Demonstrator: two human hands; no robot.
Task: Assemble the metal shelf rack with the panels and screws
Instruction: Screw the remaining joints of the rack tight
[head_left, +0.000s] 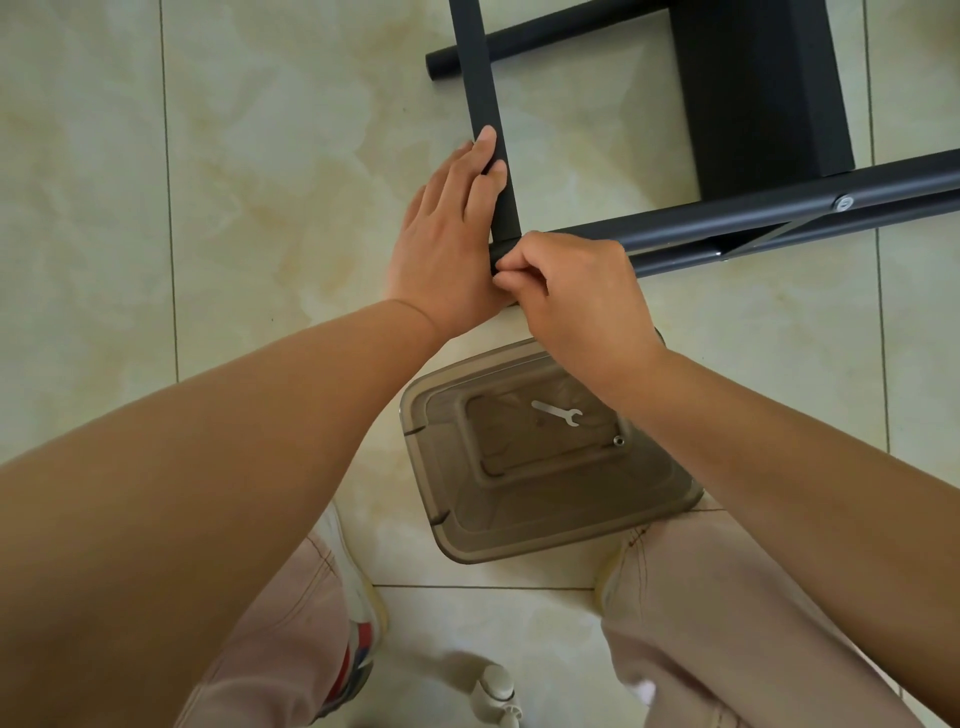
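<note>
Black rack frame (675, 228) flat on tiled floor (234, 182); left hand (452, 244) wrapped round upright tube (485, 114), right hand (576, 291) pinching at corner joint, pinched item hidden; wrench (557, 413) in tray (545, 535).

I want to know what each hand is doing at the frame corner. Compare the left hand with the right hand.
The left hand lies along the upright black tube, fingers wrapped on it; the right hand is curled tight at the corner joint, fingertips pinching something too small to identify. The left hand sits further up the tube; the right hand sits where the crossbar meets it. Both touch the black frame above the tray.
</note>
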